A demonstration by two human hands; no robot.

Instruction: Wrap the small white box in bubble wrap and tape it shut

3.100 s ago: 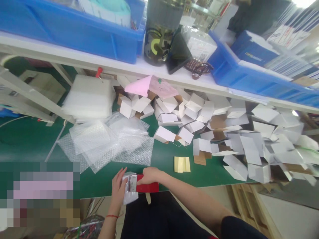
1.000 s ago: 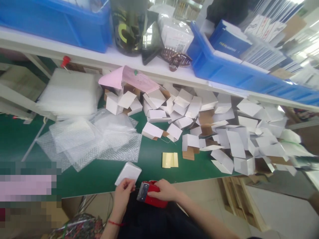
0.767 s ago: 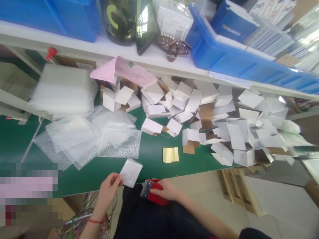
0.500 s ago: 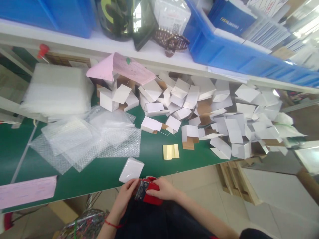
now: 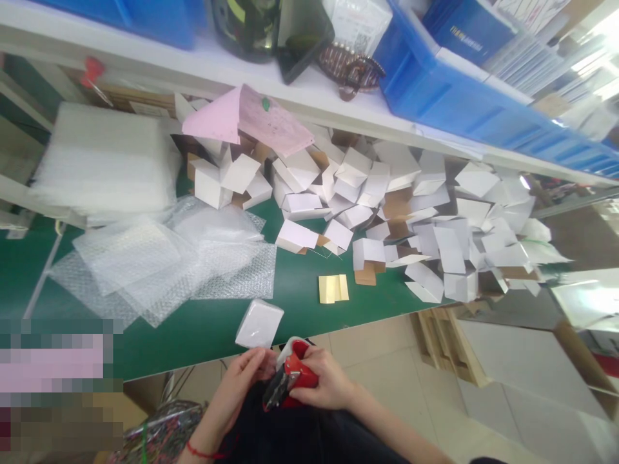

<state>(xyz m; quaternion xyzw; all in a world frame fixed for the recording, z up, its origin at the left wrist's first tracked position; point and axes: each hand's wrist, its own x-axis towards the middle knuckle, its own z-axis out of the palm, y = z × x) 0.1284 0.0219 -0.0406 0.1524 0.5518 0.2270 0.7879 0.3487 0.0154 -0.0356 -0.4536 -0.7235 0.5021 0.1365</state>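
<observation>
Gripping it below the near edge of the desk, over the lap, the red tape dispenser was held in the right hand, whose fingers were closed about the red body. Its long axis was seen to run on a slant, from the metal cutter end at the lower left up to the red hump at the upper right, so that the cutter pointed down and towards the left hand. The left hand was bent in at the cutter end, its fingertips at or just beside the metal part; whether tape was pinched between them could not be told. The step in hand was judged to be the readying of the dispenser, with the tape end being found or drawn. A steady hold on the body and a clean pull along the long axis were judged to be what the next move called for. Just beyond the hands, a small packet wrapped in clear film was lying flat on the green desk near its edge. Farther off were loose bubble-wrap sheets, a yellow slip, a heap of white cartons and a pink sheet under the shelf.
</observation>
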